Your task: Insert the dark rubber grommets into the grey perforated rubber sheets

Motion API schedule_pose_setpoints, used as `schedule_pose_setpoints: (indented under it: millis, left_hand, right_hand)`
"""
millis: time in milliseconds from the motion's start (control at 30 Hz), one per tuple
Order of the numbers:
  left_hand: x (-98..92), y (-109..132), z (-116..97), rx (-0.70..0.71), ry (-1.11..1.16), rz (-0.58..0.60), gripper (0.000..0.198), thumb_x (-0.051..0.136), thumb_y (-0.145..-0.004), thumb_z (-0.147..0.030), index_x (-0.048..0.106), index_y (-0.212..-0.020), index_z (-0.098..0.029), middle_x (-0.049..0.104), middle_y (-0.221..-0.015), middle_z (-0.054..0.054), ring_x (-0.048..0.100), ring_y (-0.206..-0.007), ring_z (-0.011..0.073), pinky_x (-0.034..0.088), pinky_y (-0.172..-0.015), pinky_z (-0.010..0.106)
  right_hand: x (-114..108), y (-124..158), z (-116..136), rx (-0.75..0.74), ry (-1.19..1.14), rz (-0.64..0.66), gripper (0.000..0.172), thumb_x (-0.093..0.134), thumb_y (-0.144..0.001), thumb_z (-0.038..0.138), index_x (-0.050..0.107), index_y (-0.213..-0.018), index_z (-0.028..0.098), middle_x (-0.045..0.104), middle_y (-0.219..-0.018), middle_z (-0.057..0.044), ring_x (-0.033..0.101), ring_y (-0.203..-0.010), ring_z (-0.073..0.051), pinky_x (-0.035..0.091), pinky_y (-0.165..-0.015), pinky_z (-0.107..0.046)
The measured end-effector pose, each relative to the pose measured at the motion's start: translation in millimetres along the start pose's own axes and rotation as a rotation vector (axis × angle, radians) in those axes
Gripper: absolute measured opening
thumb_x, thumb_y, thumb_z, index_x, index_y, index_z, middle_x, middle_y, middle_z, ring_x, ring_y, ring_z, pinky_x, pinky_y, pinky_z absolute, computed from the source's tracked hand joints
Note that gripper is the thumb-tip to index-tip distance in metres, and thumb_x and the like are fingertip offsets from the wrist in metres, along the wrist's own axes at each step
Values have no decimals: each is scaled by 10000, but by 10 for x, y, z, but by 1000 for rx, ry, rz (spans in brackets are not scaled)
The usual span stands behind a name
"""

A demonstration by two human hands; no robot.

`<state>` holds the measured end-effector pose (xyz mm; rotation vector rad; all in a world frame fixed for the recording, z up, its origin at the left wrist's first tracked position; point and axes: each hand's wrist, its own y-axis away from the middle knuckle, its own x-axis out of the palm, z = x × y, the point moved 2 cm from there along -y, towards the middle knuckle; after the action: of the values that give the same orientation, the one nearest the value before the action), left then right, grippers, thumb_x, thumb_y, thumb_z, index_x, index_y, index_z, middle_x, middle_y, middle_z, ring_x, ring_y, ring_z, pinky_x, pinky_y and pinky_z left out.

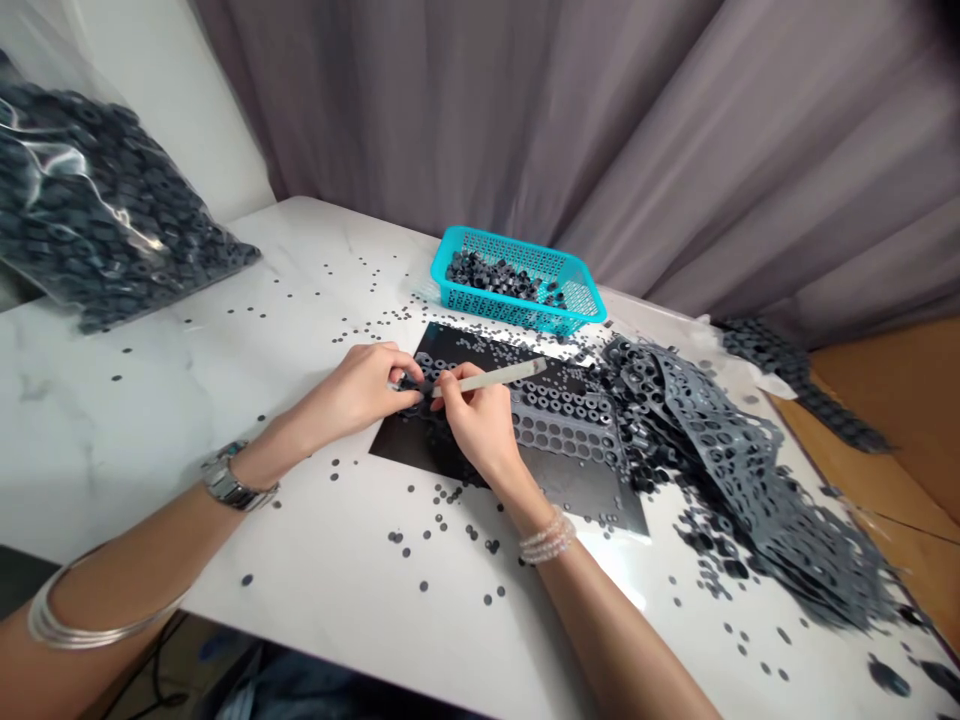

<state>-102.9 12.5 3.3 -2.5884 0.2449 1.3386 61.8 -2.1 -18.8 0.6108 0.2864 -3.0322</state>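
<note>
Mid-frame, the right hand (480, 420) grips a pale, slim stick (499, 377); the left hand (364, 388) pinches a perforated grey rubber sheet (555, 425).

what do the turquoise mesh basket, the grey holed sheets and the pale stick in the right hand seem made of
The turquoise mesh basket looks like moulded plastic: slightly glossy, one even colour, regular lattice walls. The grey holed sheets are probably rubber or soft foam: matte, and they drape and buckle in the pile. The pale stick in the right hand may be wood or bamboo, with a dull finish, but it is too small to be sure.
</note>
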Motion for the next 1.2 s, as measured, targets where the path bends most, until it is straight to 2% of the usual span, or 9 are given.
schedule_pose_setpoints:
  millis: [233,467,567,700,800,867,967,1100,1200]
  left_hand:
    - [74,-6,27,53,-77,2,190,614,-721,-186,748,-855,-192,598,-736,2,559,-696,163,423,-678,282]
    - [84,7,2,15,73,-14,108,645,-706,-157,730,-688,-220,647,-715,9,560,-669,167,422,-671,291]
    - [-5,8,36,-80,299,-4,43,708,-711,-198,744,-693,-213,672,-722,11,568,-690,162,425,-677,287]
    - [-128,-48,184,-330,963,-48,90,792,-706,-196,755,-788,-188,704,-849,54,558,-688,124,446,-598,231]
    - [-119,-104,234,-468,1316,22,68,729,-750,-79,717,-729,-143,700,-905,126,579,-703,126,474,-541,198]
    - [-87,-118,218,-543,1444,39,114,649,-783,-13,696,-735,-106,694,-948,173,623,-763,145,527,-585,195]
    - [-47,-103,157,-626,1597,-15,146,584,-785,57,676,-813,-53,682,-954,202,674,-845,182,591,-699,215]
    - [-36,-68,78,-662,1647,-69,180,568,-793,68,658,-904,-41,683,-926,188,698,-899,207,614,-777,227]
    - [-39,-56,45,-663,1659,-81,199,545,-789,68,643,-892,-71,676,-915,168,701,-907,213,621,-790,242]
  right_hand:
    - [19,0,5,-12,59,14,256,510,-914,310,572,-682,222,669,-621,0,606,-581,-163,393,-591,-256]
    - [42,-1,60,-53,154,24,254,483,-931,275,513,-683,235,651,-616,-11,588,-549,-168,350,-570,-265]
    - [45,-8,66,-43,167,16,262,483,-930,264,507,-671,234,647,-602,-15,579,-537,-166,344,-568,-267]
    - [39,-37,-9,1,73,3,278,512,-925,314,549,-665,222,669,-603,-13,567,-536,-151,371,-579,-259]
    - [18,-53,-96,60,-96,-41,289,519,-925,394,613,-724,209,693,-620,-11,555,-522,-134,391,-563,-242]
    - [-4,-44,-130,94,-189,-82,312,517,-922,437,627,-750,201,693,-619,-7,524,-489,-118,386,-533,-231]
    - [-32,-2,-108,99,-233,-92,320,536,-908,452,622,-735,198,683,-615,-2,487,-458,-100,371,-503,-220]
    - [-56,53,-26,91,-223,-71,307,549,-898,442,620,-721,202,669,-600,4,467,-443,-96,359,-481,-218]
    - [-64,58,-15,87,-219,-67,304,550,-895,437,616,-712,204,674,-608,-2,467,-443,-98,355,-472,-219]
